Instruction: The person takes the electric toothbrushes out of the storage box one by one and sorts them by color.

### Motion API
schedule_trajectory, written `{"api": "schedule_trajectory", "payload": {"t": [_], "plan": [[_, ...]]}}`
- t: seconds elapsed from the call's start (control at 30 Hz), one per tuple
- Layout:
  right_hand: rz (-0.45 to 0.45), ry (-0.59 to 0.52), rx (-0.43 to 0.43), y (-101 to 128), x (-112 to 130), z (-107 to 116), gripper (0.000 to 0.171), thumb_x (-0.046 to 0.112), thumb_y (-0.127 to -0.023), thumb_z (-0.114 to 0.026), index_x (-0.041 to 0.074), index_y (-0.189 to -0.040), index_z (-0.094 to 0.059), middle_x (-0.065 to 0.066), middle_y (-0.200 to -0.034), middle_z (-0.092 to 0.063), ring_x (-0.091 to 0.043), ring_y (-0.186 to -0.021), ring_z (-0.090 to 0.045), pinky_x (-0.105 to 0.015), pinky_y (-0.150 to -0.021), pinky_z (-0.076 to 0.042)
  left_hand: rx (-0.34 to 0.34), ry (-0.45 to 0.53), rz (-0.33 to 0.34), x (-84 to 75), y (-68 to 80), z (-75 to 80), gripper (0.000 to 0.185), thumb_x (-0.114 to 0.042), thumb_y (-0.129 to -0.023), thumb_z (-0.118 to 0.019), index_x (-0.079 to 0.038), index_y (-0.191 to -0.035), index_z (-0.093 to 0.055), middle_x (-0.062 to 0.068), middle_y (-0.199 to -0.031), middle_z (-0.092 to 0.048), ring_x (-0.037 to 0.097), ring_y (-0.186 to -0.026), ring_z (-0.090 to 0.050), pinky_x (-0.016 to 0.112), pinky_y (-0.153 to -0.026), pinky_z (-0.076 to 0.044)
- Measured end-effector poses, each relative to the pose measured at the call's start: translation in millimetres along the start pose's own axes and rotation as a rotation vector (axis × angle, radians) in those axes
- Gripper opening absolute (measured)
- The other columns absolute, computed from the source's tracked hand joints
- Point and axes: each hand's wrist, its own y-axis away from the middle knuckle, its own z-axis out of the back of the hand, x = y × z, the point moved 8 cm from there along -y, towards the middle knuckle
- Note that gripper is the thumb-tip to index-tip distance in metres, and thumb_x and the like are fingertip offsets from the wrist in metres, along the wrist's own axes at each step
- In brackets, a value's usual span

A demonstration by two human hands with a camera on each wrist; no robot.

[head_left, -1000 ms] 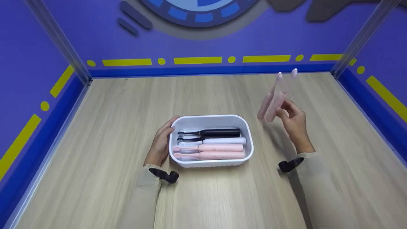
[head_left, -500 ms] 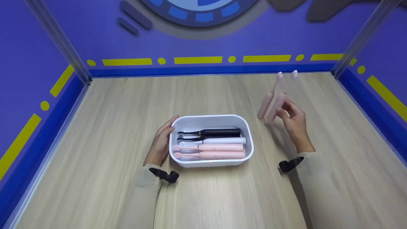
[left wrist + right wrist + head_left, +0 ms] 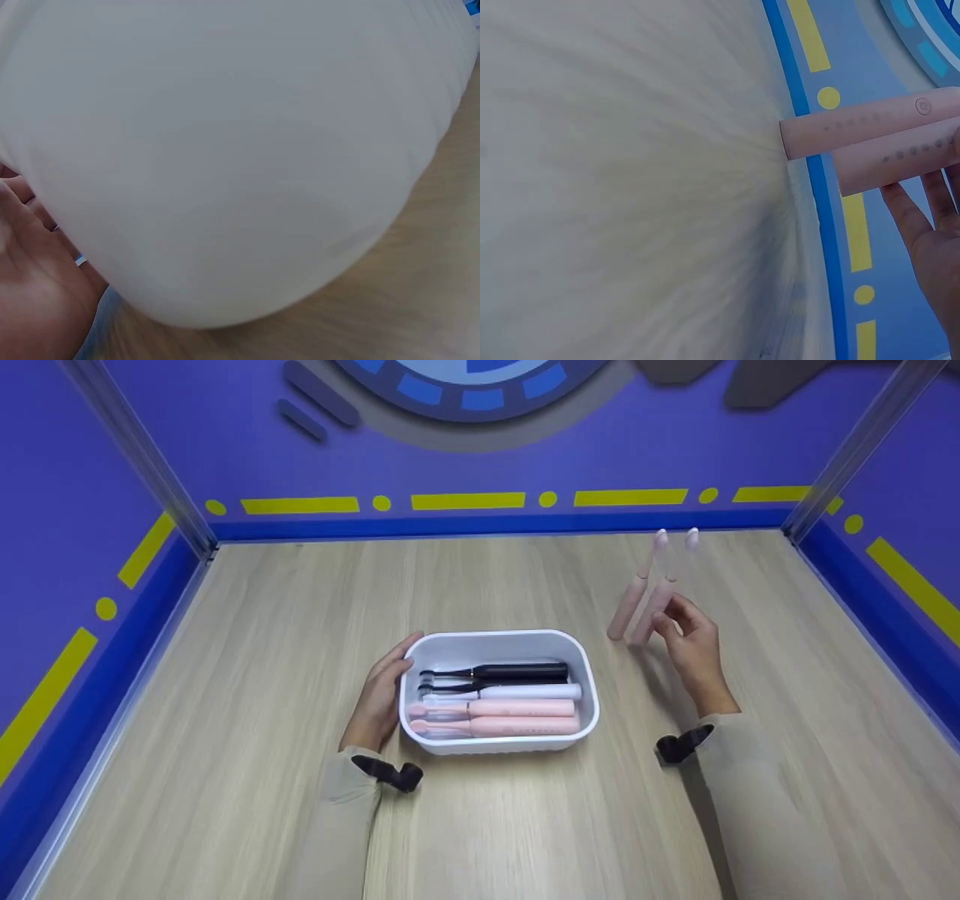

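My left hand (image 3: 376,701) holds the left end of a white plastic bin (image 3: 495,745), with the thumb at the rim. In the left wrist view the palm (image 3: 34,289) lies beside the bin's outer wall. Inside lie two pink electric toothbrushes (image 3: 525,726), a white one (image 3: 532,691) and black ones (image 3: 521,672), heads to the left. Right of the bin, my right hand (image 3: 694,656) pinches the handle of an upright pale pink electric toothbrush (image 3: 654,611) between thumb and fingers. A matching toothbrush (image 3: 627,609) stands upright just left of it, with a narrow gap between the handles.
The wooden tabletop (image 3: 480,825) spreads around the bin. Blue-purple panels (image 3: 480,472) with yellow marks close off the back and both sides, joined by metal corner posts (image 3: 142,450). A black wrist camera (image 3: 682,746) sits on the right sleeve.
The toothbrush in my right hand has shifted slightly away from the standing one, so the gap between their handles is wider. My left hand and the bin have stayed in place.
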Motion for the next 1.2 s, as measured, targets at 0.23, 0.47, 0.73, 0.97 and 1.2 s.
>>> {"api": "schedule_trajectory", "payload": {"t": [0.23, 0.47, 0.73, 0.97, 1.2], "plan": [[-0.045, 0.042, 0.0, -4, -7, 1, 0.046, 0.015, -0.094, -0.058, -0.006, -0.134, -0.048, 0.006, -0.113, -0.056, -0.003, -0.113, -0.053, -0.011, -0.089, -0.049, -0.002, 0.003, -0.003, 0.4, 0.1, 0.6, 0.049, -0.006, -0.098, -0.033, -0.002, -0.147, -0.037, 0.008, -0.157, -0.03, 0.019, -0.147, -0.022, 0.034, -0.122, -0.017], [-0.043, 0.019, 0.016, -9, -10, -2, 0.045, 0.011, -0.095, -0.056, -0.006, -0.135, -0.048, 0.002, -0.115, -0.056, -0.005, -0.109, -0.054, -0.011, -0.089, -0.049, 0.01, 0.027, -0.013, 0.2, -0.3, 0.4, 0.049, -0.004, -0.097, -0.032, 0.001, -0.146, -0.036, 0.011, -0.156, -0.03, 0.02, -0.146, -0.023, 0.034, -0.121, -0.017], [-0.072, 0.082, 0.017, -11, -18, -1, 0.048, 0.018, -0.096, -0.055, -0.004, -0.138, -0.046, -0.001, -0.119, -0.054, -0.002, -0.111, -0.052, -0.009, -0.09, -0.046, 0.005, 0.024, -0.026, -1.6, -1.0, -0.8, 0.048, -0.002, -0.097, -0.033, 0.004, -0.144, -0.037, 0.014, -0.155, -0.032, 0.023, -0.146, -0.025, 0.035, -0.121, -0.019], [-0.095, 0.101, 0.038, -12, -20, -3, 0.051, 0.023, -0.096, -0.056, -0.003, -0.138, -0.045, -0.004, -0.123, -0.053, -0.003, -0.113, -0.052, -0.009, -0.092, -0.045, -0.004, 0.025, -0.015, -0.9, -1.4, 0.0, 0.048, -0.004, -0.097, -0.033, 0.002, -0.145, -0.037, 0.012, -0.155, -0.032, 0.022, -0.146, -0.025, 0.034, -0.121, -0.019], [-0.083, 0.094, 0.061, -12, -20, -5, 0.051, 0.023, -0.096, -0.055, -0.002, -0.139, -0.044, -0.002, -0.122, -0.054, -0.002, -0.113, -0.052, -0.009, -0.093, -0.045, -0.003, 0.029, -0.013, -0.6, -0.6, 0.3, 0.049, -0.004, -0.097, -0.033, 0.001, -0.145, -0.038, 0.012, -0.155, -0.033, 0.021, -0.145, -0.026, 0.034, -0.121, -0.019]]}}
